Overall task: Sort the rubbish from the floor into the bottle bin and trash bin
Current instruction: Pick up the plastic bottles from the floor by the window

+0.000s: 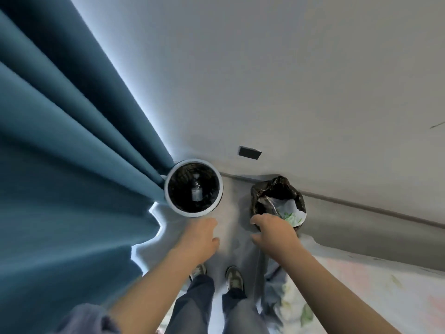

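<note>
**Both hands at the two bins, bottle already in the left one**

Looking down at a corner. Blue curtain (pixel 60 165) hangs on the left, pale wall (pixel 301 68) beyond, with a small dark rectangular plate (pixel 250 152) low on it and a grey skirting board (pixel 361 209) along its foot.

Bottle bin (pixel 166 190): round, white rim, black liner, standing against the curtain folds at the far left. One clear plastic bottle (pixel 197 191) lies inside it, cap end pointing away from me.

Trash bin (pixel 277 186): lined with a crumpled black bag, to the right of the bottle bin, close to the skirting. A strip of grey floor (pixel 231 213) separates the two bins. A white plastic bag with green print (pixel 287 209) sits in its mouth, at the near right side.

My left hand (pixel 199 239): back of the hand up, just near of the bottle bin's rim, not touching it. Fingers reach forward, loosely extended, thumb out to the right. Nothing in it.

My right hand (pixel 274 231): over the near rim of the trash bin, thumb and forefinger apart on the left side. The remaining fingers dip behind the back of the hand, right beside the white bag; I cannot tell whether they have hold of it.

My shoes (pixel 234 278) stand near, between the forearms. A pale flower-patterned sheet (pixel 373 285) lies on the floor at the near right.
</note>
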`<action>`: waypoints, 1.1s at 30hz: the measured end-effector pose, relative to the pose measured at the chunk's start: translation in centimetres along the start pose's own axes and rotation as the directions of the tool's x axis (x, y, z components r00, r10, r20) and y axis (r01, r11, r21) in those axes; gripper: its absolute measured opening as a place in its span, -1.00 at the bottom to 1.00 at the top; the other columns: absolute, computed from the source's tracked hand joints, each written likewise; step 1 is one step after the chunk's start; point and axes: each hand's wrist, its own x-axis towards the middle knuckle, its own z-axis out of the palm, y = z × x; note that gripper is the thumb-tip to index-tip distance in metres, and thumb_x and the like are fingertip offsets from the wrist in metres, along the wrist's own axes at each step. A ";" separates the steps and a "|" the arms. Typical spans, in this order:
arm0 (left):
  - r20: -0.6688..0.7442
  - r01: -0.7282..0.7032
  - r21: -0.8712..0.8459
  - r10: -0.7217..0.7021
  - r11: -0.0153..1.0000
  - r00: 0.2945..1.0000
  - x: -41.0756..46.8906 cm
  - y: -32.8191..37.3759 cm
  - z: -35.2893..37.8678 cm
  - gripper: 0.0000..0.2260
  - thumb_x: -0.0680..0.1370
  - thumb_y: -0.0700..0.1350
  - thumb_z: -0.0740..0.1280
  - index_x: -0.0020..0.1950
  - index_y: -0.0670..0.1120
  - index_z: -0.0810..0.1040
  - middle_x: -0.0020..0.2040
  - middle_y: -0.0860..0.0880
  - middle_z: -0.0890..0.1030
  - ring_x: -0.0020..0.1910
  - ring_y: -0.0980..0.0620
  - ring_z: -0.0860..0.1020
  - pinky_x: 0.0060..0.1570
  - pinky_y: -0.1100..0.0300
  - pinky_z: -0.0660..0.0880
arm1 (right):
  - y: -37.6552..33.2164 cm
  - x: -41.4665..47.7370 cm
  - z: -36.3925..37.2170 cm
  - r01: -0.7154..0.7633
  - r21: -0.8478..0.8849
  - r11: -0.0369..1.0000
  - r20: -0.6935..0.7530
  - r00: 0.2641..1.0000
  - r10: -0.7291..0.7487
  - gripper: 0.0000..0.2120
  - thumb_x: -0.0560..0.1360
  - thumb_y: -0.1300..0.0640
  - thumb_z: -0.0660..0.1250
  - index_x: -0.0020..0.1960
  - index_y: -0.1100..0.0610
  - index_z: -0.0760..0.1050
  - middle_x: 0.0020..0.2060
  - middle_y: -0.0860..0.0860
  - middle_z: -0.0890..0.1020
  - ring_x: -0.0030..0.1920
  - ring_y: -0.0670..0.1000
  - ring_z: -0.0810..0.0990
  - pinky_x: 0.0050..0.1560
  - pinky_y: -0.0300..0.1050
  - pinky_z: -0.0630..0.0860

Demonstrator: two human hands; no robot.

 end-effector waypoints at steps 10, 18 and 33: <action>-0.254 0.275 -0.310 -0.358 0.910 0.899 -12.6 -3.4 -3.8 -0.68 0.55 -0.01 0.25 0.28 -0.05 0.43 0.23 -0.04 0.52 0.20 -0.08 0.51 0.11 0.12 0.44 | -12.2 -2.8 -7.1 0.450 -0.216 0.866 0.001 0.887 -0.461 -0.61 0.47 0.06 0.26 0.30 0.01 0.45 0.17 -0.02 0.57 0.20 0.06 0.52 0.10 -0.06 0.50; -0.295 0.426 -0.566 -0.656 0.706 0.695 -22.3 -6.8 -1.2 -0.84 0.51 -0.04 0.25 0.03 -0.07 0.45 0.08 -0.04 0.57 0.12 -0.08 0.51 0.02 0.14 0.43 | -21.7 -6.3 -5.7 0.743 -0.322 0.587 0.221 0.662 -0.717 -0.65 0.48 0.03 0.27 0.26 0.03 0.46 0.11 -0.01 0.57 0.14 0.06 0.55 0.03 -0.12 0.47; -0.018 0.396 -0.909 -0.963 0.128 0.270 -38.9 -11.0 11.7 -0.62 0.58 -0.02 0.23 0.40 -0.01 0.38 0.33 0.02 0.48 0.30 0.03 0.45 0.25 0.25 0.36 | -36.8 -18.5 5.2 0.942 -0.335 0.000 0.553 0.196 -0.810 -0.66 0.50 0.02 0.25 0.27 0.02 0.44 0.17 -0.03 0.56 0.22 0.02 0.50 0.18 -0.14 0.42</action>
